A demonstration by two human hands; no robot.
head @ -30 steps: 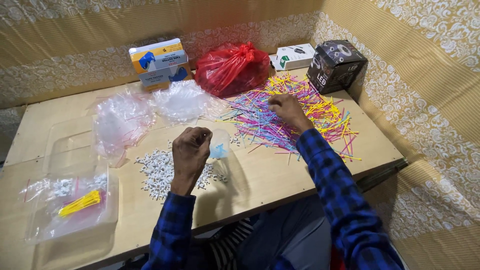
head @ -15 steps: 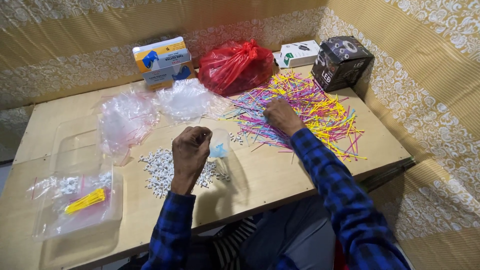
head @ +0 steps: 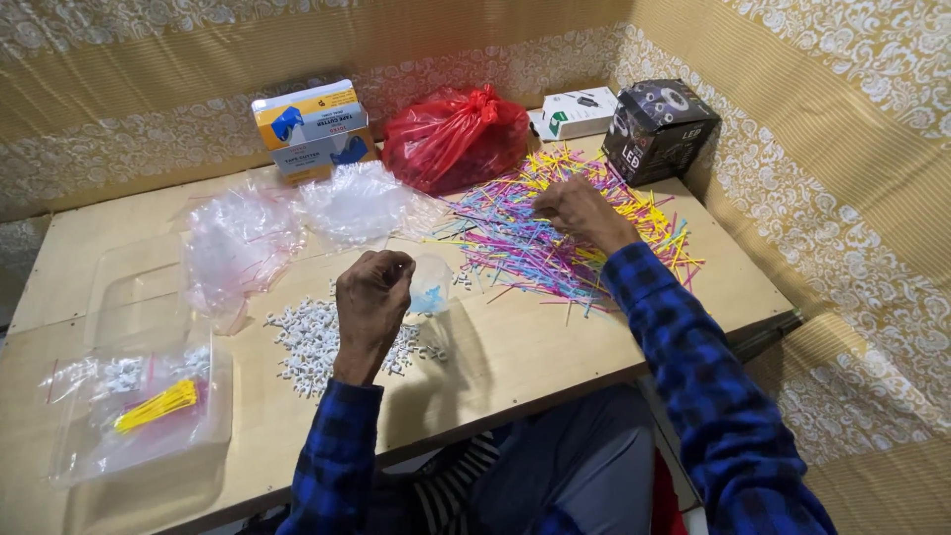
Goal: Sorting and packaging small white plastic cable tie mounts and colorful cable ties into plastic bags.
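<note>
My left hand (head: 370,297) is held above the table, fingers closed on a small clear plastic bag (head: 430,285) that hangs open beside it. Below it lies a scatter of small white clips (head: 315,342). My right hand (head: 575,210) reaches forward and rests in a spread of thin coloured cable ties (head: 555,233), pink, blue, yellow and green; its fingers are curled into the ties, and whether it grips any is hidden.
Crumpled clear bags (head: 243,243) lie at the back left. Behind them stand a blue and yellow box (head: 312,129), a red plastic bag (head: 454,139), a white box (head: 575,111) and a black box (head: 659,129). A clear tray (head: 139,411) holds packed bags at the left.
My right hand has drawn back slightly toward me within the pile of ties. My left hand holds the small bag in the same place.
</note>
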